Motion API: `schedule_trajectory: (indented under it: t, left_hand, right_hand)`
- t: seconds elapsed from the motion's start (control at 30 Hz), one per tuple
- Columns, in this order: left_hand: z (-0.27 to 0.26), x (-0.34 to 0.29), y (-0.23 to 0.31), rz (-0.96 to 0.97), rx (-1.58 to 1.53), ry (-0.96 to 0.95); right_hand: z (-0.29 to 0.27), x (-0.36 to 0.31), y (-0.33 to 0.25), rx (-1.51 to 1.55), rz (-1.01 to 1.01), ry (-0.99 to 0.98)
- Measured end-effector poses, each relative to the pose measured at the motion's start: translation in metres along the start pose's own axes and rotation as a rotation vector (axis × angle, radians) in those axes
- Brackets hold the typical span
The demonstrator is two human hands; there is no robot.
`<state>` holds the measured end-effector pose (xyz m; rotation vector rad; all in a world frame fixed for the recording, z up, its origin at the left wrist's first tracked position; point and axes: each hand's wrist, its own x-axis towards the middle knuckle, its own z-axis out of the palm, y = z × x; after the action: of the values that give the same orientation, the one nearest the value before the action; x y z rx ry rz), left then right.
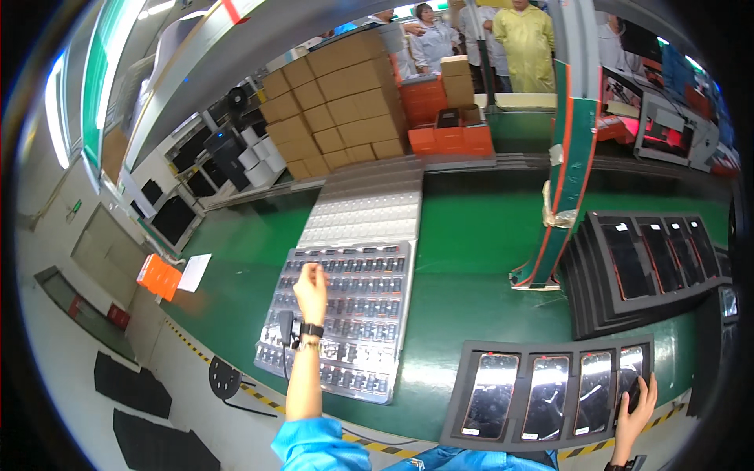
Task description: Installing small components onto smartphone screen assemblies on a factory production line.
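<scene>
Head view: if our spread right hand [639, 402] slips, the tray's [464, 385] right-edge phone [631, 359] could scratch; left hand's [311, 287] grip, we can't tell.

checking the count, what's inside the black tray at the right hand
Four glossy-faced phones lie side by side in the black tray. The right hand partly covers the rightmost one. The tray's floor beneath the phones is hidden.

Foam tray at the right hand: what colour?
The tray is dark grey, clearest in the head view.
</scene>
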<state>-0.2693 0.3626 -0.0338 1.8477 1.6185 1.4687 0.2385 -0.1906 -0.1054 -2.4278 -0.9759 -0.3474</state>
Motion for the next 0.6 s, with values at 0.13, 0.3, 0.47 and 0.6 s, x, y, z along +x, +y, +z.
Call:
schedule_trajectory:
  t: [0.13,0.3,0.47,0.6]
  left_hand:
    - [0.034,-0.081,0.118,0.023,-0.429,-0.541]
    - [0.054,-0.166,0.231,0.196,-0.275,-0.88]
    - [0.094,-0.218,0.272,0.388,-0.277,-0.998]
    - [0.116,-0.247,0.295,0.541,-0.256,-1.024]
  right_hand:
    - [-0.005,0.003,-0.006,-0.016,0.024,0.0]
    - [-0.009,0.006,-0.019,-0.02,0.021,-0.003]
    - [-0.012,0.003,-0.026,-0.053,0.023,-0.035]
    - [-0.015,0.006,-0.028,-0.036,0.052,-0.04]
